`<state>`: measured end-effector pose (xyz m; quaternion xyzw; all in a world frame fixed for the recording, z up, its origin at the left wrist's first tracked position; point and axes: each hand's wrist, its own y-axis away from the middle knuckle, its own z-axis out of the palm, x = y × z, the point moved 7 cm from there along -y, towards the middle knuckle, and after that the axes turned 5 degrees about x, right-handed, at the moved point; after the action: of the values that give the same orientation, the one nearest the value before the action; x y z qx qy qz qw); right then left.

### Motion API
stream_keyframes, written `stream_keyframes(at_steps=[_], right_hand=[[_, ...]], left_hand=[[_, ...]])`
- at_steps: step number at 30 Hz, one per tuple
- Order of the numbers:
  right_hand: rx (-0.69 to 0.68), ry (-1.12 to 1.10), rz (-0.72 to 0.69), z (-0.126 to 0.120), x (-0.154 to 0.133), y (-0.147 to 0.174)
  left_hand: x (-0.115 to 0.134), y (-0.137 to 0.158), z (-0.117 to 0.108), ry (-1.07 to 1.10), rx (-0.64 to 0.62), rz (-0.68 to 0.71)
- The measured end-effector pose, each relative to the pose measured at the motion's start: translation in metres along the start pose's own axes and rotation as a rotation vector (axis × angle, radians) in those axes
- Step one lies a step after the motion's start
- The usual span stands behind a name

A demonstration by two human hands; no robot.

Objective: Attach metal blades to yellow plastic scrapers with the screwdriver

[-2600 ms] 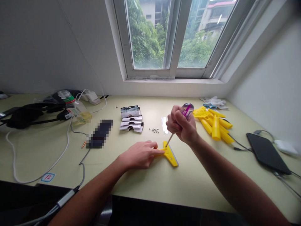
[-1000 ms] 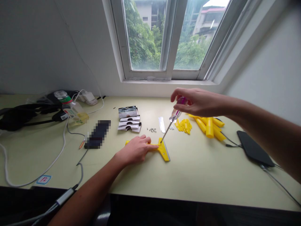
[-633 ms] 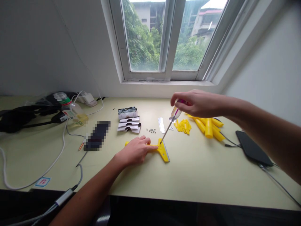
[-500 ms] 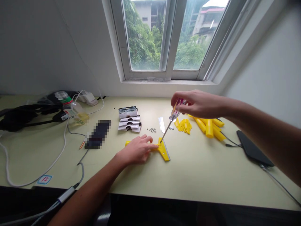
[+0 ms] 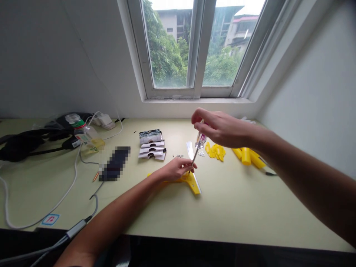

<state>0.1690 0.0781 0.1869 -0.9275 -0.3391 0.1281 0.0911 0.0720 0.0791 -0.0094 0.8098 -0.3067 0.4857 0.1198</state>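
Observation:
A yellow scraper [image 5: 191,184] lies flat on the table, its thin metal blade facing right. My right hand [image 5: 215,128] is closed around the clear handle of a screwdriver [image 5: 200,141], held tilted above the scraper. The shaft runs down to the scraper's head, where the tip is mostly behind fingers. With fingers pinched at the lower shaft, my left hand [image 5: 178,168] sits over the scraper and hides part of its handle. Just beyond are small screws [image 5: 178,156], metal blades [image 5: 190,150], nuts [image 5: 201,153] and yellow plastic plates [image 5: 215,151].
Stacked small boxes [image 5: 151,144] stand behind my left hand. Yellow tubes [image 5: 246,156] lie under my right forearm. To the left are a pixelated dark phone-like thing [image 5: 115,163], a bottle [image 5: 86,133], a black strap [image 5: 25,142] and a white cable [image 5: 75,185].
My left hand has moved off the scraper's handle, forward and right, to the screwdriver's lower shaft. My right hand has shifted slightly left with the screwdriver. The view has tilted a little.

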Motion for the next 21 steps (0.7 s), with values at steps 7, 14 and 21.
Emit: stream_keyframes(at_steps=[7, 14, 21], right_hand=[[-0.066, 0.129, -0.025, -0.006, -0.001, 0.000], [-0.133, 0.226, 0.056, -0.010, 0.008, -0.002], [-0.176, 0.087, -0.049, -0.011, -0.008, -0.003]], left_hand=[[-0.004, 0.002, -0.001, -0.008, 0.084, -0.017], [0.000, 0.003, -0.002, -0.053, 0.106, 0.024], [0.002, 0.002, 0.002, -0.080, 0.057, 0.087]])
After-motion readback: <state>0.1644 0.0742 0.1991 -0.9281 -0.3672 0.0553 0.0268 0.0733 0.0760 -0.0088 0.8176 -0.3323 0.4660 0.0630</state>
